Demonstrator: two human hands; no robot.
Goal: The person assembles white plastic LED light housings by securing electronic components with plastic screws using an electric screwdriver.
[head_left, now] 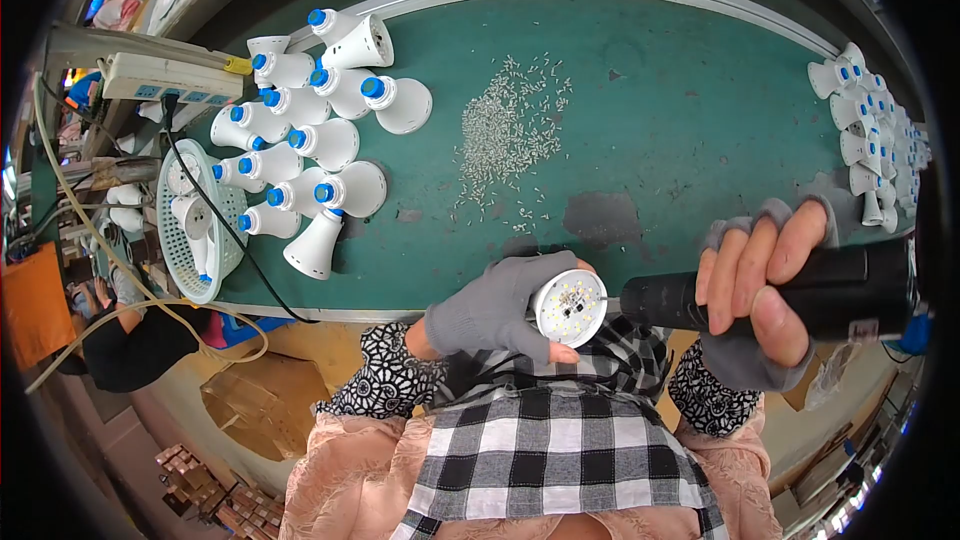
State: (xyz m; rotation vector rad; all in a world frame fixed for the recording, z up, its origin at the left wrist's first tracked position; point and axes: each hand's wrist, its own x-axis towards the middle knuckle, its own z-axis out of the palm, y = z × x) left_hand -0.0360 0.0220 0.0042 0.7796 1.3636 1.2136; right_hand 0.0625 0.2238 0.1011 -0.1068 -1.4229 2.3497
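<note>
My left hand [505, 305], in a grey fingerless glove, is wrapped around a white LED bulb [571, 307]. The bulb's open face, a round board with small yellow LEDs and dark parts, points to the right and up. My right hand [765, 290], gloved the same way, grips a black electric screwdriver [840, 290]. The thin bit of the screwdriver points left, its tip right at the edge of the bulb's face. Beyond both hands, a loose pile of small silvery screws [510, 130] is spread on the green work surface [690, 130].
Several white bulb housings with blue caps [325, 145] lie at the left, and more bulb housings [868, 130] at the far right. A pale green basket [205, 265] holds bulb parts. A power strip [170, 80] with a black cable [215, 210] is beside them. Another person [130, 340] is at far left.
</note>
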